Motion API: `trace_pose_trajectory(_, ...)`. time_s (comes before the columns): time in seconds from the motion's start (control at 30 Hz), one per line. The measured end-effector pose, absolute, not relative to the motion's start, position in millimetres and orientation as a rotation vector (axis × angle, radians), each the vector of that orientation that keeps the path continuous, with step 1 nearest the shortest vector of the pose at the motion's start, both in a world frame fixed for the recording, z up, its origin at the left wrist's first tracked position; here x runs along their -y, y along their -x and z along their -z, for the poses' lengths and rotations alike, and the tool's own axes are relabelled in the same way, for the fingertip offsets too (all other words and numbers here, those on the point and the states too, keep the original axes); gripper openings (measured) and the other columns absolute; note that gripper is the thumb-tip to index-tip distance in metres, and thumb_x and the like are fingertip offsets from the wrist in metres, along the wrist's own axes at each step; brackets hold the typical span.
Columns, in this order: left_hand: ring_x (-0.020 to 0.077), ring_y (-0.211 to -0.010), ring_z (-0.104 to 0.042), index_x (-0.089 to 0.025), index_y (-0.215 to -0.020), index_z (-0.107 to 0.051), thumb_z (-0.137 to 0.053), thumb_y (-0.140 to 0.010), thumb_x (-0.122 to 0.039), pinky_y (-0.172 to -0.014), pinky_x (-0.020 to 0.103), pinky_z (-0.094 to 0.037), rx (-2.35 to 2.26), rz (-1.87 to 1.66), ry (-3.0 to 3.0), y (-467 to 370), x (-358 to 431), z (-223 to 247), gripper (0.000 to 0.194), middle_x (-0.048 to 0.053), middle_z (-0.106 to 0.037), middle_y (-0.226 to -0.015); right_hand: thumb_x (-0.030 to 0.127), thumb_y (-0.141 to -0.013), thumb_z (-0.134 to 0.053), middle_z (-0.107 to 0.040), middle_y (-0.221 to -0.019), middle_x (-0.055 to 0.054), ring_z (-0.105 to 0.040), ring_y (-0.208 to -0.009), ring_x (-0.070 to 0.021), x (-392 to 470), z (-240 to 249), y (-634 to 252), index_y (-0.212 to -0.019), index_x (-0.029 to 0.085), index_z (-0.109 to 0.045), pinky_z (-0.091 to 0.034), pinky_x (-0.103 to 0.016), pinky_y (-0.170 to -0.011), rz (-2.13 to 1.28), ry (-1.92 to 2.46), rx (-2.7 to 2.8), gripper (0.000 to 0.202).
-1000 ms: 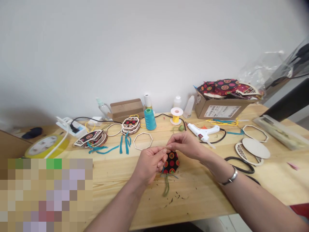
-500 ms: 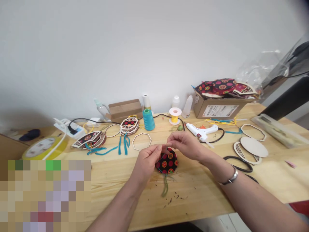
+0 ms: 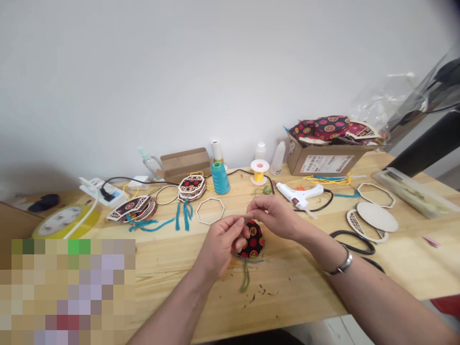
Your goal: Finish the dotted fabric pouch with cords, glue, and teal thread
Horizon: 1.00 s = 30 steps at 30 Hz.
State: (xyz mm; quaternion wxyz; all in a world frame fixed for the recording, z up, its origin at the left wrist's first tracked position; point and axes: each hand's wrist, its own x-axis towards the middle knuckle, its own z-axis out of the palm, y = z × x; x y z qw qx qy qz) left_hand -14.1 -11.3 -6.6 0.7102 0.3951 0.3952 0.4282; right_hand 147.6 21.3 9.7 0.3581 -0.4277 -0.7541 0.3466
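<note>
My left hand (image 3: 223, 238) and my right hand (image 3: 273, 216) meet fingertip to fingertip over the upper edge of a round black fabric disc (image 3: 256, 243) with red and orange flower prints. Both are closed in a pinch; whatever lies between the fingertips is too small to make out. The left fingers curl in front of the disc and hide its left side. From the disc's lower edge a green cord loop (image 3: 245, 277) hangs onto the table, with a short blue strand (image 3: 256, 261) beside it.
Behind my hands stand a blue thread cone (image 3: 220, 179) and a yellow thread spool (image 3: 259, 173). A white glue gun (image 3: 302, 194) lies to the right, near wooden discs (image 3: 377, 217). Decorated octagons (image 3: 192, 187) sit left. A cardboard box (image 3: 323, 160) holds fabric pieces. Dark scraps (image 3: 264, 290) litter the front.
My left fingers have curled further down over the disc and cover more of its left side. The right hand stays nearly in place. The blue strand now points right below the disc.
</note>
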Motion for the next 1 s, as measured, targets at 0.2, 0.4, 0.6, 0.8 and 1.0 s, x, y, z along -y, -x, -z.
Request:
trace_pose_trajectory(0.2, -0.0007, -0.037, -0.027, -0.01, -0.078, -0.065, -0.066, -0.073, -0.032, -0.038, 0.017, -0.013, -0.933, -0.914, -0.849, 14, 11, 7, 0.022, 0.002, -0.06, -0.06, 0.012, -0.077, -0.055, -0.062, -0.062, 0.0, -0.052, -0.058, -0.0088, -21, -13, -146, -0.065, 0.014, -0.062, -0.04, -0.02, -0.056, -0.881, 1.116, 1.97, 0.014)
trace_pose_trajectory(0.4, -0.0001, -0.035, -0.026, -0.01, -0.076, -0.065, -0.07, -0.067, -0.032, -0.037, 0.017, -0.011, -0.984, -0.916, -0.827, 12, 11, 5, 0.024, 0.0, -0.057, -0.052, 0.012, -0.077, -0.055, -0.063, -0.062, 0.0, -0.052, -0.058, -0.0091, -19, -14, -147, -0.065, 0.014, -0.063, -0.039, -0.02, -0.057, -0.863, 1.141, 1.992, 0.014)
trace_pose_trajectory(0.6, 0.0004, -0.034, -0.026, -0.01, -0.077, -0.067, -0.07, -0.066, -0.031, -0.037, 0.017, -0.011, -1.004, -0.939, -0.833, 14, 10, 8, 0.024, -0.002, -0.054, -0.047, 0.012, -0.077, -0.056, -0.062, -0.062, 0.0, -0.052, -0.058, -0.0096, -20, -11, -143, -0.066, 0.014, -0.063, -0.039, -0.02, -0.056, -0.862, 1.146, 2.008, 0.013)
trace_pose_trajectory(0.8, 0.0009, -0.034, -0.027, -0.011, -0.071, -0.068, -0.072, -0.064, -0.034, -0.036, 0.018, -0.011, -1.07, -1.007, -0.822, 17, 7, 9, 0.025, -0.005, -0.047, -0.042, 0.023, -0.085, -0.051, -0.064, -0.082, -0.006, -0.055, -0.075, -0.0158, -7, -35, -157, -0.08, 0.016, -0.064, -0.04, -0.028, -0.067, -0.456, 1.354, 2.065, 0.015)
trace_pose_trajectory(1.0, 0.0003, -0.033, -0.026, -0.01, -0.068, -0.066, -0.075, -0.058, -0.028, -0.035, 0.014, -0.013, -0.983, -1.076, -0.694, 26, 2, -2, 0.022, -0.009, -0.038, -0.038, 0.014, -0.086, -0.045, -0.063, -0.078, -0.007, -0.056, -0.075, -0.0174, 27, -31, -165, -0.081, 0.018, -0.065, -0.044, -0.03, -0.068, -0.409, 1.354, 2.353, 0.021)
